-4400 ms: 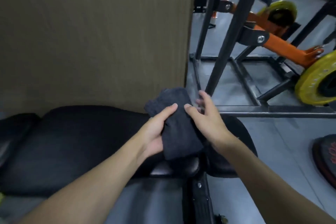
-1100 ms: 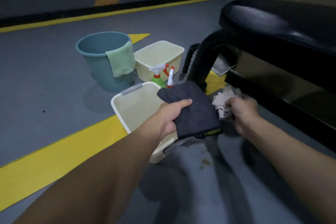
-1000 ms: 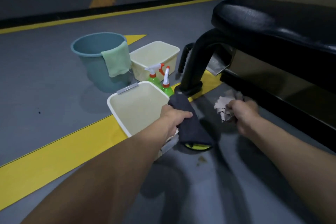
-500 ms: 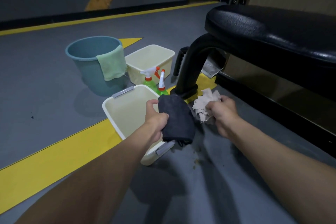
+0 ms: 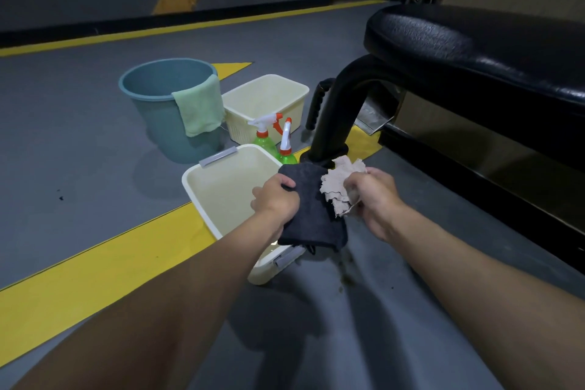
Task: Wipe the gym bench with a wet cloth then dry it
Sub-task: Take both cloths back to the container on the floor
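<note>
My left hand (image 5: 276,196) grips a dark grey cloth (image 5: 311,215), which hangs down over the near right corner of a cream tub (image 5: 221,187) on the floor. My right hand (image 5: 372,199) holds a crumpled beige cloth (image 5: 338,187) right beside the dark one, the two cloths touching. The gym bench with its black padded top (image 5: 474,44) runs along the right, and its curved black leg (image 5: 335,117) stands just behind my hands.
A blue bucket (image 5: 164,104) with a green cloth (image 5: 199,108) draped over its rim stands at the back left. A cream basket (image 5: 266,104) and two green spray bottles (image 5: 264,136) sit between bucket and tub. Yellow lines cross the grey floor.
I turned from the bench top down to the floor. My right hand picked the beige cloth up off the floor and brought it beside the dark cloth, which my left hand raised again.
</note>
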`<action>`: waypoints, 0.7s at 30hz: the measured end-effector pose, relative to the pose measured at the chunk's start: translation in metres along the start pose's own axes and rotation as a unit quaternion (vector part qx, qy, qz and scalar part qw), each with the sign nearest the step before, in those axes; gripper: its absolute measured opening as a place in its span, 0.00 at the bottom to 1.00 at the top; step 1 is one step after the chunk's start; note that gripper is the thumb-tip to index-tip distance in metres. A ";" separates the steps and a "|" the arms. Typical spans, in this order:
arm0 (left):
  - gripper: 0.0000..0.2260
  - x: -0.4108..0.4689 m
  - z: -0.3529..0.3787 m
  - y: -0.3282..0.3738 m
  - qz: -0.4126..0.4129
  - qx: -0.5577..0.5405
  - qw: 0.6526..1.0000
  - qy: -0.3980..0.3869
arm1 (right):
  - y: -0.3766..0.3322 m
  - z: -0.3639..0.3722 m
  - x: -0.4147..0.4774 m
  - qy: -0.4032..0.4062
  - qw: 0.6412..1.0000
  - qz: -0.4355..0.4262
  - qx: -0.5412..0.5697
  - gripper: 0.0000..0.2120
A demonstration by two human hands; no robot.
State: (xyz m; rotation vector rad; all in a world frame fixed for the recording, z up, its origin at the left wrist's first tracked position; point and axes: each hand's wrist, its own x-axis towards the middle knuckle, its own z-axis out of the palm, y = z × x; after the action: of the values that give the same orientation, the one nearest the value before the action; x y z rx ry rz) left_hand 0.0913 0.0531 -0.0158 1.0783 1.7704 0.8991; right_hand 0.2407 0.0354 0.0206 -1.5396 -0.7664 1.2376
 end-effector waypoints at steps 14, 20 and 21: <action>0.11 -0.018 -0.065 0.033 -0.004 -0.116 0.979 -0.169 | -0.009 0.039 -0.026 -0.210 0.977 0.021 0.012 0.12; 0.05 -0.030 -0.109 -0.002 -0.024 -0.100 0.987 -0.122 | 0.004 0.065 -0.039 -0.244 0.930 -0.026 -0.274 0.16; 0.06 -0.034 -0.114 -0.010 -0.033 -0.086 0.989 -0.112 | 0.007 0.070 -0.041 -0.236 0.907 -0.054 -0.346 0.19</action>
State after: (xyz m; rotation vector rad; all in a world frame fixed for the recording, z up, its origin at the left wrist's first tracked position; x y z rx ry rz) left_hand -0.0074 0.0023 0.0285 0.9637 1.5063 0.8389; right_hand 0.1612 0.0171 0.0276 -1.7169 -1.7303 1.3459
